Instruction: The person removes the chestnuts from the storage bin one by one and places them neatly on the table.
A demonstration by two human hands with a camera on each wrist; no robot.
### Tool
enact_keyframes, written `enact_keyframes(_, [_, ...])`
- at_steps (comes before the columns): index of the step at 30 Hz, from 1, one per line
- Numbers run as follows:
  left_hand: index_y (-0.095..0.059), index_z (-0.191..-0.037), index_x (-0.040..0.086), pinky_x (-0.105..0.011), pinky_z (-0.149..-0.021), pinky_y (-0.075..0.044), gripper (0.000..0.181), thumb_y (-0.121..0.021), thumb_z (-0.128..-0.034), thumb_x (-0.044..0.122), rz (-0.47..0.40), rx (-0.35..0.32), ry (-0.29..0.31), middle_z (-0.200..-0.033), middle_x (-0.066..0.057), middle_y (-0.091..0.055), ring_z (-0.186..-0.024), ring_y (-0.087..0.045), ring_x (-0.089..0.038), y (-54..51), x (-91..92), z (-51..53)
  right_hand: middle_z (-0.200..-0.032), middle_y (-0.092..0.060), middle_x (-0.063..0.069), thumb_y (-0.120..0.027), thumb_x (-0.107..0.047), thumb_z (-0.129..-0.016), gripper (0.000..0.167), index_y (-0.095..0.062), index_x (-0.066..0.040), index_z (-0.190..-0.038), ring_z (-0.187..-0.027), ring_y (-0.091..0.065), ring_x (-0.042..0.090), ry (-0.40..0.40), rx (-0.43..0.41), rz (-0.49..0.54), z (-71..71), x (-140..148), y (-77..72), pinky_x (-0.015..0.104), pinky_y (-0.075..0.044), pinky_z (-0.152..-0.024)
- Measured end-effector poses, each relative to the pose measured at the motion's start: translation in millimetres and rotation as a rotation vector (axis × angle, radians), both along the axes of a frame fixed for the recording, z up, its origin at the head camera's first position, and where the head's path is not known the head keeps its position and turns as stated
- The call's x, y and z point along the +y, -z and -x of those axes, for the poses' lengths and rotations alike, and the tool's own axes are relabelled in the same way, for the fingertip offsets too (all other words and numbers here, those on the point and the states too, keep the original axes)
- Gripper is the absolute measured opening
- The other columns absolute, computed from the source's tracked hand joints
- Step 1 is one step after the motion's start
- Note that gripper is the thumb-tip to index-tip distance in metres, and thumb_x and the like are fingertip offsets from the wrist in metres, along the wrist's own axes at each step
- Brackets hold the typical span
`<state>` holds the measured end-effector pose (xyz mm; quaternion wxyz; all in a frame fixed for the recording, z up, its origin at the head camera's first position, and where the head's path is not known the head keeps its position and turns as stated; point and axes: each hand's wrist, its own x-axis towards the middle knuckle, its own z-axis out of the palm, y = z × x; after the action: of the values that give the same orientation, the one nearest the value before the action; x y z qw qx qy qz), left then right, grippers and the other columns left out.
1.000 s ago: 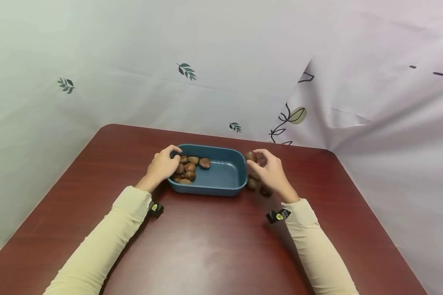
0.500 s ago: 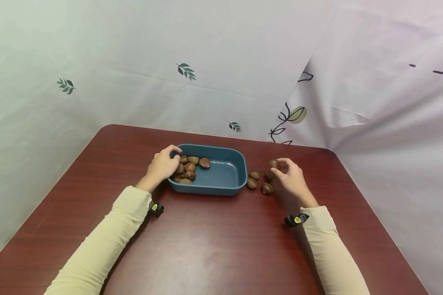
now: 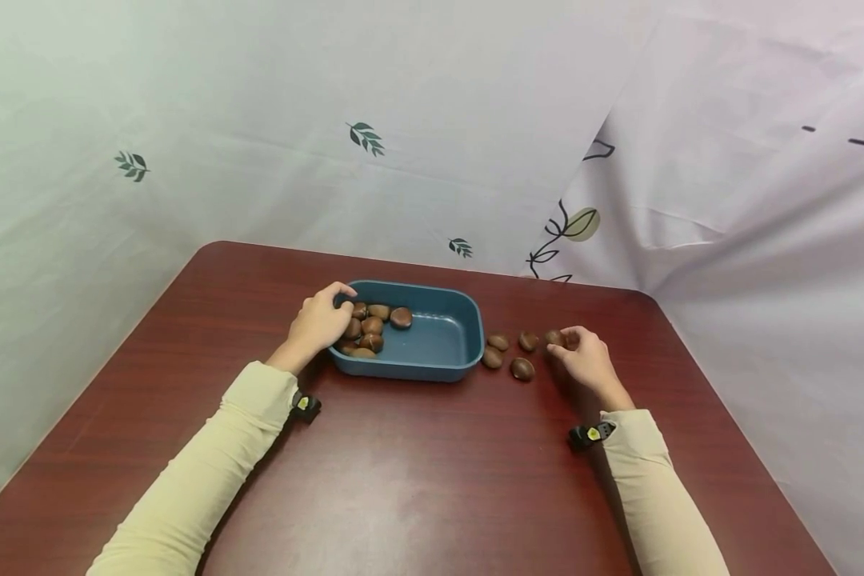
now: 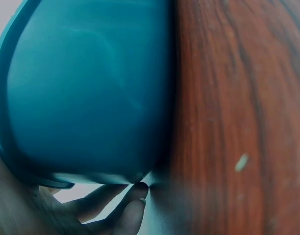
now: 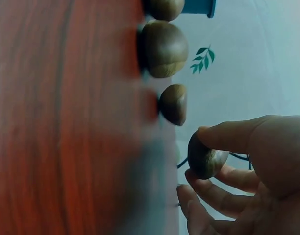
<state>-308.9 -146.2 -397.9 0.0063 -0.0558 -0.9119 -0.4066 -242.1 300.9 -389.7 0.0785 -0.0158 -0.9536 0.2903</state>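
Observation:
A blue plastic tray [image 3: 432, 373] stands toward the back of the table, with several brown chestnuts [image 3: 371, 326] gathered in its left part. My left hand [image 3: 320, 322] grips the tray's left end, the thumb over the rim; in the left wrist view its fingers [image 4: 130, 215] lie along the outer wall. Right of the tray, my right hand [image 3: 587, 357] pinches a chestnut [image 5: 205, 159] between thumb and fingertips, low over the table. Several loose chestnuts [image 3: 522, 369] lie on the table between that hand and the tray.
The dark red wooden table [image 3: 403, 472] ends at a pale cloth backdrop [image 3: 274, 176] printed with leaves. Each wrist wears a black strap with a small camera, such as the right wrist camera [image 3: 580, 437].
My right hand, with the chestnut, has moved right from beside the tray and down toward the table. More loose chestnuts show there now. My left hand stays on the tray.

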Motion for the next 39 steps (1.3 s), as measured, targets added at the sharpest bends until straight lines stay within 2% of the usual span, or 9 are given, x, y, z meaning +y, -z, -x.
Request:
enact_keyframes(12, [-0.057,-0.132,0.023,-0.032,-0.045,-0.028,0.036,-0.043,-0.0985,0.028,0.001,0.01,-0.009,-0.075,-0.012,-0.05,-0.05,-0.036,-0.021,0.2,-0.1,-0.4,-0.107,-0.066,0.026,-0.07,-0.018,-0.091,0.04,-0.061,0.01,-0.117,-0.1,-0.062,0.041,0.016,-0.056,-0.045,1.6,4.2,8.9,0.053,-0.047,-0.087])
enact_keyframes(24, [-0.057,-0.133,0.023,-0.032,-0.044,-0.029,0.037,-0.043,-0.0991,0.029,0.001,0.005,-0.005,-0.075,-0.012,-0.051,-0.05,-0.036,-0.021,0.4,0.8,-1.2,-0.121,-0.061,0.032,-0.069,-0.023,-0.091,0.052,-0.056,0.011,-0.127,-0.114,-0.056,0.047,0.029,-0.114,-0.063,-1.8,2.4,2.4,0.057,-0.044,-0.093])
enact_keyframes(31, [-0.057,-0.132,0.023,-0.032,-0.044,-0.027,0.035,-0.043,-0.0996,0.028,0.006,-0.001,0.001,-0.07,-0.01,-0.049,-0.049,-0.034,-0.02,-0.6,2.2,-0.6,-0.125,-0.058,0.032,-0.066,-0.029,-0.091,0.061,-0.049,0.011,-0.134,-0.115,-0.056,0.046,0.082,-0.102,-0.093,-9.3,-7.7,-10.2,0.058,-0.044,-0.093])
enact_keyframes(39, [-0.057,-0.131,0.023,-0.032,-0.045,-0.028,0.035,-0.042,-0.0992,0.028,0.008,0.005,-0.007,-0.068,-0.009,-0.048,-0.05,-0.034,-0.02,-1.7,1.7,-1.8,-0.127,-0.055,0.03,-0.065,-0.026,-0.091,0.065,-0.042,0.009,-0.141,-0.116,-0.053,0.044,0.063,-0.033,-0.016,-12.7,-46.0,-29.6,0.055,-0.042,-0.097])
